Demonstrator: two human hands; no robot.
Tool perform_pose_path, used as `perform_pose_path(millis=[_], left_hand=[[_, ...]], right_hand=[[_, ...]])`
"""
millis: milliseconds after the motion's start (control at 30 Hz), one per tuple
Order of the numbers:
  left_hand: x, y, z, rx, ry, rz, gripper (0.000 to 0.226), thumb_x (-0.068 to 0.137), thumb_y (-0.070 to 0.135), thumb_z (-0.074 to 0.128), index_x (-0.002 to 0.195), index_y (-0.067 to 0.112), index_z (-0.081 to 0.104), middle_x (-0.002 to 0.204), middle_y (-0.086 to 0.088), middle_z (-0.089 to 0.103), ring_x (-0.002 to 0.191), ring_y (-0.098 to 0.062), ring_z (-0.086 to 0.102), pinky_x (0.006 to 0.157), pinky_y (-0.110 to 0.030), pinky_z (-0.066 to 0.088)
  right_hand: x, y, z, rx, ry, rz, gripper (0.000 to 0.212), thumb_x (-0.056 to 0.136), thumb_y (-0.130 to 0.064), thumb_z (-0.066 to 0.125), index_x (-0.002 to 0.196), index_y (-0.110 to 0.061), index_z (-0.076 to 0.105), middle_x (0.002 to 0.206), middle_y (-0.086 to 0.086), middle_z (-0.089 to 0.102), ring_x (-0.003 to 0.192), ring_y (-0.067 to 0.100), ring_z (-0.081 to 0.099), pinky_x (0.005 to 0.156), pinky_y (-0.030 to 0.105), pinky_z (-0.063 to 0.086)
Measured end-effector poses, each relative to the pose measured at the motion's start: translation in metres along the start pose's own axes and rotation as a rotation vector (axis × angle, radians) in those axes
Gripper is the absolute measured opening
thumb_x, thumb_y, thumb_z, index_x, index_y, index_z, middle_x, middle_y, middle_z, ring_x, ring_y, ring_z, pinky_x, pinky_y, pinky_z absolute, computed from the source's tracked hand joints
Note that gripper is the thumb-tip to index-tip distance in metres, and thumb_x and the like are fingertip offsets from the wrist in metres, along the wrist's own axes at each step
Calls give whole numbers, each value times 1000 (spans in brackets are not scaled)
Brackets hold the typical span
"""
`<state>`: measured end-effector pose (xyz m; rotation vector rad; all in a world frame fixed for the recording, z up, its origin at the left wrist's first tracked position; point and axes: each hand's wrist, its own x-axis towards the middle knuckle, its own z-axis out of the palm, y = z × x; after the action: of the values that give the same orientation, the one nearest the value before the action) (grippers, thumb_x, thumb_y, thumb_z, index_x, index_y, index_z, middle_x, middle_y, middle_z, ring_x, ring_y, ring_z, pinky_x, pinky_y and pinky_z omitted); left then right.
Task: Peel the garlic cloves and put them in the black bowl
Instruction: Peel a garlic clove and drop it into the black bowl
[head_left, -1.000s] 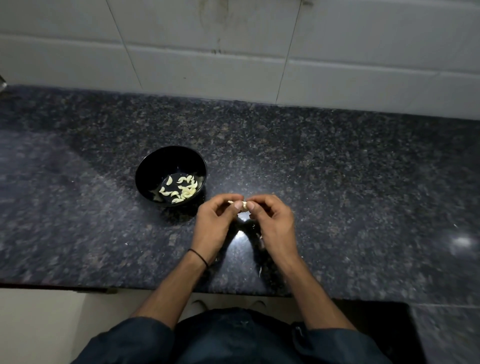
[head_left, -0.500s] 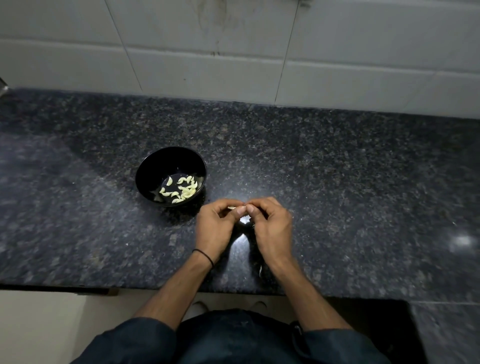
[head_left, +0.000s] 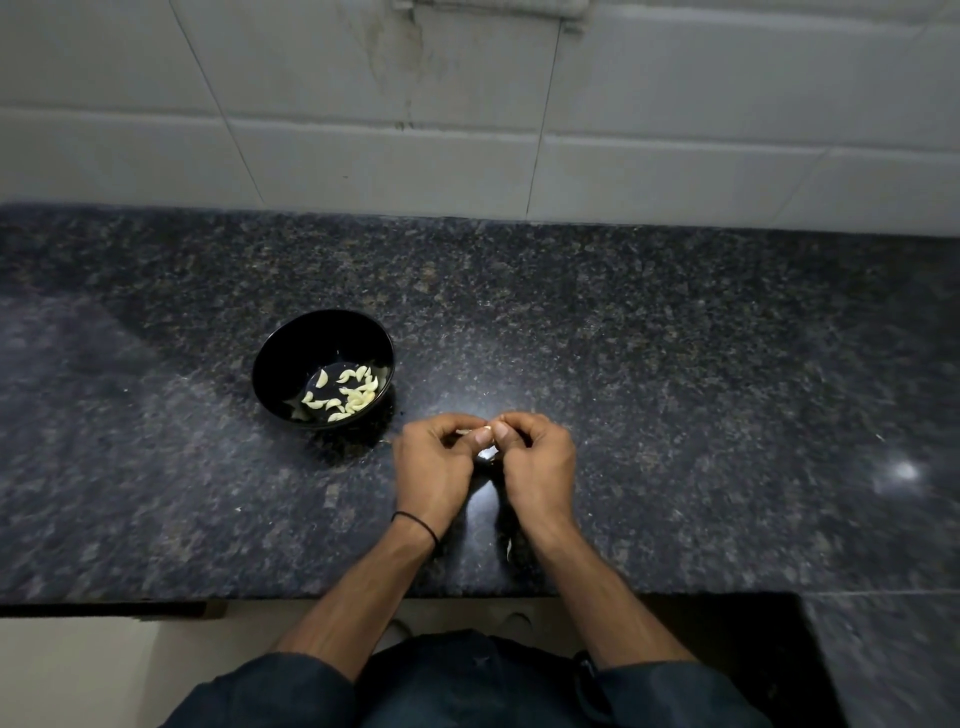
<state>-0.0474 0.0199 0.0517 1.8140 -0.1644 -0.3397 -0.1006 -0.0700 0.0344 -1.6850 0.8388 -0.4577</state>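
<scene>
Both sets of fingertips are pinched on one small pale garlic clove (head_left: 482, 431), the left hand (head_left: 434, 470) and right hand (head_left: 540, 467) meeting thumb to thumb just above the counter, fingers curled in tight with none spread. The left thumb and forefinger nip one end, the right thumb (head_left: 501, 432) presses down on the other, and the clove itself barely shows between them. A thin black band (head_left: 415, 522) circles the left wrist, and both forearms angle in from dark rolled sleeves (head_left: 291, 691) at the bottom edge. Just beside the left hand, up and to the left, sits the black bowl (head_left: 323, 368), a scatter of peeled cloves (head_left: 347, 394) lying in its bottom. Underneath it all runs a dark speckled granite counter (head_left: 675, 389), glossy enough to throw back a bright glare spot at the right, with a wall of pale tiles (head_left: 363, 156) behind it, some staining near the top. Compared with a second ago, the hands have drifted a touch to the right and away from the bowl, the pinch closing tighter so less of the clove shows; the bowl has not shifted on the counter.
</scene>
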Motion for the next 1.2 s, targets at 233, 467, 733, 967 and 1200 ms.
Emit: perform_pose_path(millis=[233, 467, 733, 967, 1200], left_hand=[[0, 0, 6, -8, 6, -26, 7, 79, 4, 81, 80, 11, 80, 70, 7, 74, 64, 0, 68, 62, -11, 50], [-2, -4, 6, 12, -1, -7, 6, 80, 9, 82, 82, 14, 81, 74, 7, 76, 72, -6, 73, 68, -17, 55], [1, -5, 6, -53, 4, -50, 9, 80, 9, 81, 83, 17, 79, 75, 3, 77, 72, -13, 74, 70, -26, 58], [3, -7, -2, -315, -32, -134, 18, 80, -4, 77, 98, -4, 74, 88, -10, 78, 78, -13, 72, 73, -22, 58], [7, -7, -7, -281, -31, -97, 11, 78, -1, 80, 88, 3, 77, 85, -10, 78, 78, -17, 73, 66, -23, 58]], right_hand=[[8, 4, -5, 12, -27, 63, 21, 89, -14, 68, 75, -27, 76, 75, -5, 74, 75, 18, 72, 72, 44, 60], [11, -4, -14, -8, -73, 123, 16, 91, -14, 69, 79, -18, 79, 69, -2, 74, 68, 26, 73, 56, 43, 59], [14, -4, -14, 45, -97, 148, 11, 90, -16, 71, 82, -19, 78, 72, 0, 75, 70, 24, 73, 62, 45, 60], [9, -6, -18, 137, -178, 94, 16, 94, -10, 65, 92, -19, 78, 79, 2, 75, 76, 17, 71, 67, 42, 61], [10, -15, -20, 105, -200, 36, 9, 91, -13, 71, 91, -17, 79, 83, -2, 77, 77, 12, 73, 69, 22, 55]])
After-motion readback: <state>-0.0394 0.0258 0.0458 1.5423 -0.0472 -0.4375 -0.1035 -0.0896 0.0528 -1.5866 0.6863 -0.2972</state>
